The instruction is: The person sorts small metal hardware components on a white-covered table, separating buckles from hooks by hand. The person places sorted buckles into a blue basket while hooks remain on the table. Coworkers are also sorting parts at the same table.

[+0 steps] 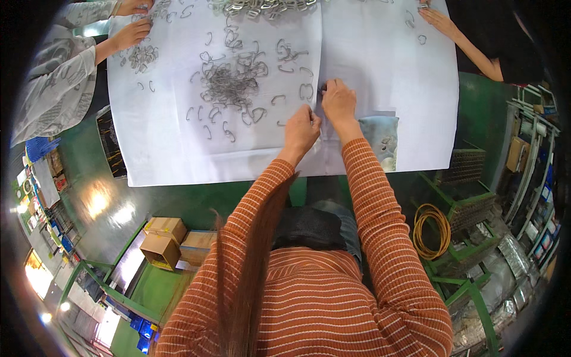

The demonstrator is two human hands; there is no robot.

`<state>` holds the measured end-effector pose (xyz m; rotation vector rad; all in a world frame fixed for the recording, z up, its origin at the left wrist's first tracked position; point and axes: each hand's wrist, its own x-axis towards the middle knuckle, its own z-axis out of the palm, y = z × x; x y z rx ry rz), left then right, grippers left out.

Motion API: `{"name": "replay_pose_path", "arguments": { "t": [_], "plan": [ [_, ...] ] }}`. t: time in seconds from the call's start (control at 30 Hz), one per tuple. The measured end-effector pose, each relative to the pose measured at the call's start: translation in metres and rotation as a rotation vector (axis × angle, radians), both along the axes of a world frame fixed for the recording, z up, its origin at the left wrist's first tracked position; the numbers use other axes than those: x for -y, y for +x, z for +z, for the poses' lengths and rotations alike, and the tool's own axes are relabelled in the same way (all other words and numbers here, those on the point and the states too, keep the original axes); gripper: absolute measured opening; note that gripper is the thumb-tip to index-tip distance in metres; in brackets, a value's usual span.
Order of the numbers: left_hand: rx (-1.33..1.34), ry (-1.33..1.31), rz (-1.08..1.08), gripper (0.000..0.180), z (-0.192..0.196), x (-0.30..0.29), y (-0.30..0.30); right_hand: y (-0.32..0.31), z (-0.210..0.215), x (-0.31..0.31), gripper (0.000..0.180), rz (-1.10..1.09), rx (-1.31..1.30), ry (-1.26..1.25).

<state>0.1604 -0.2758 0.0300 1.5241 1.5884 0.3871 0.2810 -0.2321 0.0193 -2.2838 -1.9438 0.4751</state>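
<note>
My left hand (pixel 302 131) is closed in a pinch just above the white cloth (pixel 196 163); whatever lies between its fingers is too small to make out. Slightly farther and to the right, my right hand (pixel 339 102) is also closed, with a small dark bit at its fingertips that I cannot identify. Left of my hands is a tangled pile of bent grey wire hooks (pixel 229 83), ringed by loose ones. A few single C-shaped hooks (pixel 306 91) lie close to my fingers.
Shiny metal buckle-like pieces (pixel 262 8) are heaped at the far edge. One person's hands (pixel 132 34) work among hooks at the far left; another person's hand (pixel 439 22) rests at the far right. A picture sheet (pixel 380 140) lies by my right wrist. Cardboard boxes (pixel 163 241) stand below left.
</note>
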Motion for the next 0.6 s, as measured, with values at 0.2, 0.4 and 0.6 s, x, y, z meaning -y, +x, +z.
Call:
{"name": "replay_pose_path", "arguments": {
  "t": [0.2,0.4,0.6],
  "plan": [
    [0.003,0.045,-0.056,0.015,-0.004,0.007,-0.007,-0.016,0.028,-0.008,0.024,-0.041,-0.258,0.155],
    [-0.193,0.620,-0.601,0.035,-0.018,0.027,-0.039,-0.069,-0.009,-0.065,0.056,0.217,-0.175,0.491],
    [-0.214,0.522,-0.484,0.039,-0.039,0.016,-0.101,-0.163,-0.044,-0.126,0.064,0.397,-0.227,0.490]
  ]
}}
